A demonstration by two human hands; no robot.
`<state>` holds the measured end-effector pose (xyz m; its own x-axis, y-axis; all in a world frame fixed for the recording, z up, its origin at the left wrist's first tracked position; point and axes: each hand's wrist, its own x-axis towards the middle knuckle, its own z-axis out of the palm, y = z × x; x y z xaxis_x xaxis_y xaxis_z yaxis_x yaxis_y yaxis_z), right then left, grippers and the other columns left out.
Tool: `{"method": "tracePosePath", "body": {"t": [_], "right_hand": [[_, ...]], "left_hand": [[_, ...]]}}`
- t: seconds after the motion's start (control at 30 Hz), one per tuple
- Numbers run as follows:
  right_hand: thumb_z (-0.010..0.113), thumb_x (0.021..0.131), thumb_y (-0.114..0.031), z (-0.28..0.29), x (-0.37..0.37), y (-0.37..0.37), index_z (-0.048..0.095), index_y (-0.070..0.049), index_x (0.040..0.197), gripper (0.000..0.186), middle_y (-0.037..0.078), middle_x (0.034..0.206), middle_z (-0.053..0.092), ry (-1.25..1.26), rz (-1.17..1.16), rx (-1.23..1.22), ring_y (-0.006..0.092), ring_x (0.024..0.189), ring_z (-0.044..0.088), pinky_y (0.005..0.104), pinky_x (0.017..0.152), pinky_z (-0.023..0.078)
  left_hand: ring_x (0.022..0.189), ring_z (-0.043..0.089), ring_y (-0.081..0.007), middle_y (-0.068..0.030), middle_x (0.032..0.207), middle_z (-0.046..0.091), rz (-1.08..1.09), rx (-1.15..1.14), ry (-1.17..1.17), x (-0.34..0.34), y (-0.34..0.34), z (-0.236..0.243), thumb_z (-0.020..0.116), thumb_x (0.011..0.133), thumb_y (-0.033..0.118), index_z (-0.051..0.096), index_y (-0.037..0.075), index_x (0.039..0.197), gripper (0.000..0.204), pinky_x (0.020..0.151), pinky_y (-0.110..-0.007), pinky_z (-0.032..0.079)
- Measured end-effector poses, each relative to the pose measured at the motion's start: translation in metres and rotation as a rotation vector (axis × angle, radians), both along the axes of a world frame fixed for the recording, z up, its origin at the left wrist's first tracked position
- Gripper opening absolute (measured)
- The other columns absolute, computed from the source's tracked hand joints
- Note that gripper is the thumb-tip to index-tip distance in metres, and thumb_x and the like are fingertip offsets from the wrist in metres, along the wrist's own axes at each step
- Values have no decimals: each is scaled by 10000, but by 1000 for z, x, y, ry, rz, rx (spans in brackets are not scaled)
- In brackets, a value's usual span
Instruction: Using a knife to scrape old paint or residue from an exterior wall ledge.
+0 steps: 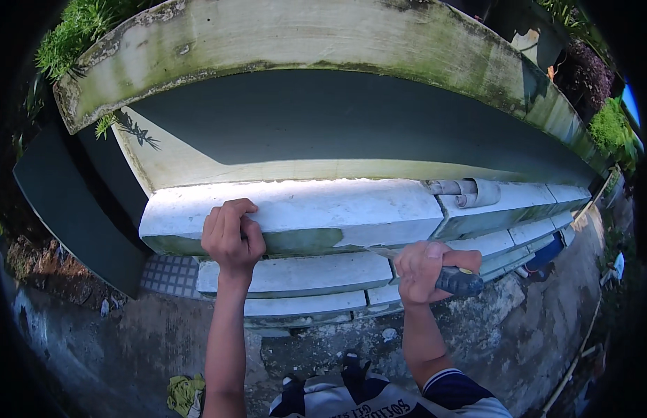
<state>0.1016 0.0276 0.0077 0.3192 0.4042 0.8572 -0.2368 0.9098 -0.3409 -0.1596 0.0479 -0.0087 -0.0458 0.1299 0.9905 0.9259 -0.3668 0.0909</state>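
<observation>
Tool [458, 281] sits clasped in right grip [418, 270]; left grip [233, 233] rests folded on white block [337, 202].

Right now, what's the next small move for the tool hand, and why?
Probably a short stroke leftward with the right hand, bringing the hand tool onto the green patch, stopping short of the left hand. The tool's tip sits near that patch's right end, the block's front face is pale beyond it, and the left hand is at the patch's other side.
</observation>
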Motion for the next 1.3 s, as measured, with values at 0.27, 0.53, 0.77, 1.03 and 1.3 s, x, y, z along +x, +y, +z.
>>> {"method": "tracePosePath", "body": {"t": [0.27,0.53,0.77,1.03,1.3], "right_hand": [[528,984,-33,-42,14,42,305,-90,982,230,15,561,381,-274,-344,-26,76,396,360,271,340,354],[481,987,-1,-2,23,25,278,-55,977,210,47,513,453,-14,-92,-42,100,400,444,295,356,425],[529,949,48,-5,14,30,328,-39,936,219,21,543,445,-36,-87,-71,92,414,450,289,361,418],[593,944,-23,8,6,-5,352,-48,844,261,28,570,489,154,25,21,93,437,462,290,395,411],[546,991,-70,-21,19,1,293,-64,972,254,41,543,474,-218,-260,17,97,461,468,323,374,423]], "left_hand": [[593,532,-204,-28,751,647,-26,2,-10,6,1,6,547,697,-21,635,88,823,188,577,-339,399],[594,529,-204,-29,746,641,-20,1,-17,6,4,5,548,699,-19,637,90,820,185,581,-337,400],[599,527,-206,-30,754,639,-16,-10,-28,8,2,4,549,705,-17,634,90,819,178,583,-341,400],[601,538,-204,-28,752,641,5,-16,-18,4,-2,2,552,704,-14,628,86,816,168,587,-338,403],[601,539,-202,-29,746,641,3,-19,-17,1,0,-3,548,701,-16,630,89,813,174,593,-329,406]]}}
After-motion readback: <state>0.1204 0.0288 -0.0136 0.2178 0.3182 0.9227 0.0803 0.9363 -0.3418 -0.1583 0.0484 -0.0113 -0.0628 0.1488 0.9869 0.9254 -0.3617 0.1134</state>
